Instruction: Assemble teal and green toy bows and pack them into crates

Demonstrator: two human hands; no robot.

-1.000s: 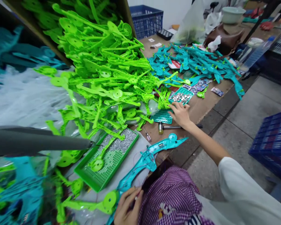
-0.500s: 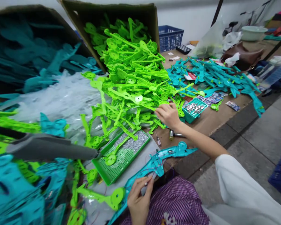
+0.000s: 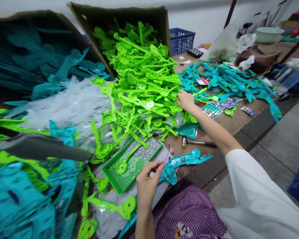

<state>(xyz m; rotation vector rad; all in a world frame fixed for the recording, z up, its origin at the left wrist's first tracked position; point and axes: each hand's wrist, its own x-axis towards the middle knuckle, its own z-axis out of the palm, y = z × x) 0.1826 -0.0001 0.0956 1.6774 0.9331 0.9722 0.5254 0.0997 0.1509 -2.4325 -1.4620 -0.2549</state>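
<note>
My left hand (image 3: 147, 181) pinches a thin reddish wire (image 3: 165, 159) between thumb and fingertips, just above a translucent teal plastic piece (image 3: 169, 171). This long piece lies across the front edge of the table, and small metallic parts show inside its right half. The hand and forearm hide part of it. My right hand (image 3: 186, 100) is stretched out to the right side of a heap of bright green plastic parts (image 3: 144, 81). Its fingers are curled closed onto one of the green parts, with the fingertips partly hidden.
A green perforated tray (image 3: 114, 185) holds small silvery pieces and one green part. Nearby lie a hammer (image 3: 199, 142), a screwdriver (image 3: 170, 147) and a teal box of round metal discs (image 3: 214, 111). Teal parts (image 3: 229, 79) spread at right. A grey tool (image 3: 47, 146) juts in at left.
My right hand has moved up and away, from beside the disc box to the green heap, uncovering a flat teal tray. My left hand has risen from the teal piece with the wire.
</note>
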